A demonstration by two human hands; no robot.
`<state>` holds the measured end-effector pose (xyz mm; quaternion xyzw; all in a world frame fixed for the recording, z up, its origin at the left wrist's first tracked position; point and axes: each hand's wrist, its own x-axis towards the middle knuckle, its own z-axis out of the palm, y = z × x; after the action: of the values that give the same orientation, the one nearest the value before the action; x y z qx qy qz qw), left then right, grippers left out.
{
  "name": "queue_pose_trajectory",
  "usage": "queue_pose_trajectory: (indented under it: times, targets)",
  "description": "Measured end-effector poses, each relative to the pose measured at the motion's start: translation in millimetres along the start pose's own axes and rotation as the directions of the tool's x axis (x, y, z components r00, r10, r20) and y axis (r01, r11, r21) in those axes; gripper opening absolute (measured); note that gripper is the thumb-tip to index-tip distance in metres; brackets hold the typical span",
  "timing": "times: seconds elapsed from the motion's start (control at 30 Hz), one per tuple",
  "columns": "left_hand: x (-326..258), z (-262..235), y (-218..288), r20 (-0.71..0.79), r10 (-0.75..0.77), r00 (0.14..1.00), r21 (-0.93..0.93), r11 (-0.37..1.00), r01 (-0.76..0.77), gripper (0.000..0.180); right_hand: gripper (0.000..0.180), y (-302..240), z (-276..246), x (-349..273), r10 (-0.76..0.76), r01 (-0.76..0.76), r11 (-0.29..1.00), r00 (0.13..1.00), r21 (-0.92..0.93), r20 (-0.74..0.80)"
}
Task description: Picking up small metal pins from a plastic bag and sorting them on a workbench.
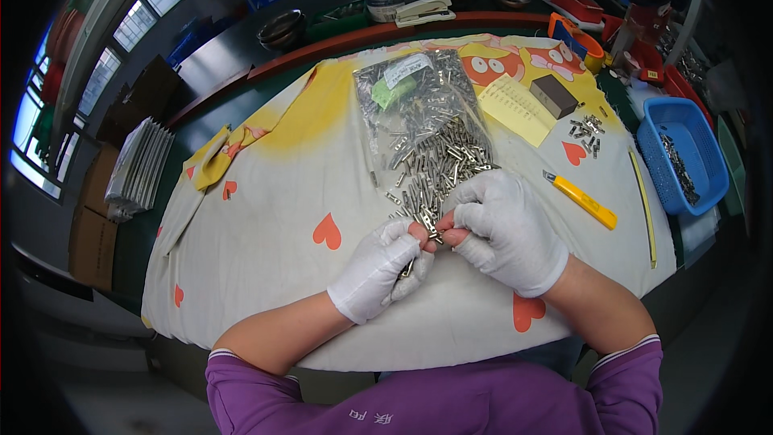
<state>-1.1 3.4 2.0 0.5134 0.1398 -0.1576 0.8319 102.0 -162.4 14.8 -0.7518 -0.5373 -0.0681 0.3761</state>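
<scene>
Both my hands wear white gloves with bare fingertips and meet low over the middle of the cloth. My left hand point(382, 265) is closed around several small silver metal parts point(428, 221), some sticking out between thumb and fingers. Thumb and forefinger of my right hand point(507, 229) are pinched together at the end of these parts; whether a separate piece is between them is hidden. Just beyond my fingers lies a loose pile of similar metal parts point(443, 153), spilling from a clear plastic bag point(378, 125) with a white label and a green patch.
A yellow box cutter point(586, 203) lies right of my right hand. Beyond it are a yellow paper slip point(515, 109), a dark block point(554, 97) and a small group of metal parts point(592, 127). A blue basket point(652, 153) stands at the right edge; heart-printed cloth point(266, 274) covers the table.
</scene>
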Motion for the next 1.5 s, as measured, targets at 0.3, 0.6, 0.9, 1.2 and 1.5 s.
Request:
queue_pose_trajectory:
  times: [0.3, 0.6, 0.9, 1.2, 1.5]
  targets:
    - [1, 4, 1, -0.05, -0.001, 0.999, 0.048, 0.999, 0.004, 0.026, 0.013, -1, -1, 2, -0.036, 0.036, 0.999, 0.999, -0.006, -0.02]
    - [0, 3, 1, -0.026, 0.01, 1.0, 0.041, 0.999, -0.009, 0.029, 0.012, -3, -1, 2, -0.045, 0.046, 0.999, 0.998, 0.022, -0.045]
    - [4, -1, -2, 0.051, 0.014, 0.999, -0.002, 1.0, -0.014, 0.032, 0.013, -4, 2, 5, -0.175, 0.176, 0.984, 0.984, 0.032, -0.038]
    - [4, -7, -8, -0.069, 0.109, 0.992, -0.309, 0.943, -0.125, 0.023, 0.019, 0, 24, 2, -0.055, 0.058, 0.995, 0.998, -0.087, 0.043]
    - [5, -13, -10, -0.028, 0.127, 0.992, -0.414, 0.901, -0.127, 0.02, 0.017, 5, 32, 2, -0.097, 0.104, 0.987, 0.994, -0.12, 0.058]
